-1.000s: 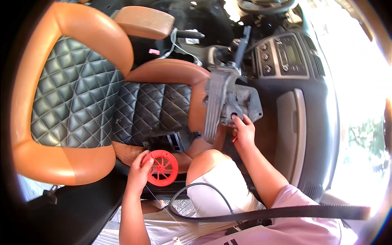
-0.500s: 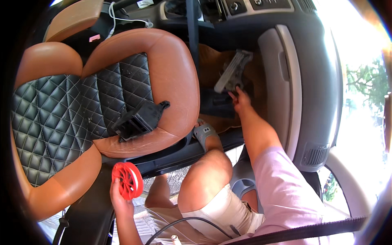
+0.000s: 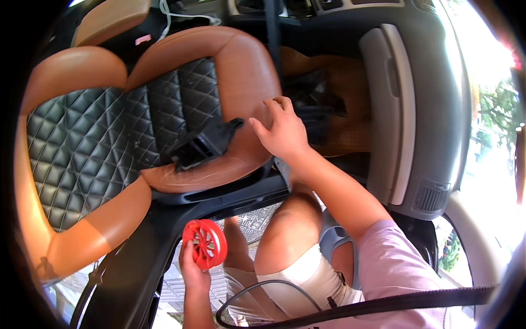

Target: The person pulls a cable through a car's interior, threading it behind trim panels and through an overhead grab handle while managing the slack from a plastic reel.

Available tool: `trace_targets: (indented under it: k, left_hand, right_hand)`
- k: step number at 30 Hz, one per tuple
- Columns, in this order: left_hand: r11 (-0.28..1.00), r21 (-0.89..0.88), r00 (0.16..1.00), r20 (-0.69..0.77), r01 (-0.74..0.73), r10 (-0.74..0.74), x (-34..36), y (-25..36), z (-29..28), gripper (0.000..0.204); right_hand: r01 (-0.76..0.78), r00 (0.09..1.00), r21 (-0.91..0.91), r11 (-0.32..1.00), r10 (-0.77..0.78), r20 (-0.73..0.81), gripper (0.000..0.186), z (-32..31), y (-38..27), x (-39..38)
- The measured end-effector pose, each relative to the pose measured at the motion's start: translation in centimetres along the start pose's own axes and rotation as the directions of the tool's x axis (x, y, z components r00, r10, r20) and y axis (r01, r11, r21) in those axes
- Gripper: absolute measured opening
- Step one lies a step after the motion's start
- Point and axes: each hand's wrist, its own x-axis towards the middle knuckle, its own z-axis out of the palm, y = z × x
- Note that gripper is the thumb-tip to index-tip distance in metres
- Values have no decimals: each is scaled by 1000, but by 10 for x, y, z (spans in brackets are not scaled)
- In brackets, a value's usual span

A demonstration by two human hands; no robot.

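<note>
In my left hand (image 3: 195, 268) is a red spoked wheel (image 3: 205, 245), held upright by its edge near the door opening, fingers closed round it. My right hand (image 3: 282, 129) is over the front edge of the brown and black seat (image 3: 249, 71). Its fingers are spread and nothing shows in them; whether it touches the leather I cannot tell. Just left of it, a black plastic housing (image 3: 205, 143) with an open box-like end lies tilted on the seat cushion.
Beyond the seat is the footwell with a brown mat (image 3: 350, 82) and dark, indistinct parts (image 3: 312, 90). The glove box (image 3: 383, 109) bounds it on the right. A white cable (image 3: 189, 19) lies by the centre console. My knee (image 3: 287, 230) is beside the door sill.
My right hand has come back from the footwell toward the seat. The long grey part it was touching there is out of sight. My left hand with the wheel has shifted slightly right.
</note>
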Motion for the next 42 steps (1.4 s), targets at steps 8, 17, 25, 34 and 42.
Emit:
trace_targets:
  k: [8,17,25,34,42]
  left_hand:
    - [989,-77,979,-170,-125,111,0,17,-1,59]
    - [984,-73,980,-131,-161,151,2,32,-22,60]
    - [974,-177,983,-144,-138,113,4,49,0,59]
    - [853,-375,890,132,-363,437,62,155,71,29]
    - [817,-383,848,137,-431,511,85,216,134,22]
  right_hand:
    - [129,874,-10,992,-109,474,85,40,-83,15]
    - [-351,898,477,806,144,416,79,-28,-30,7]
    - [-575,516,804,150,830,214,59,-93,78,-65]
    - [-504,648,627,595,-220,729,36,-155,-118,-65]
    - [-319,414,882,347,-786,459,15,-149,-197,-62]
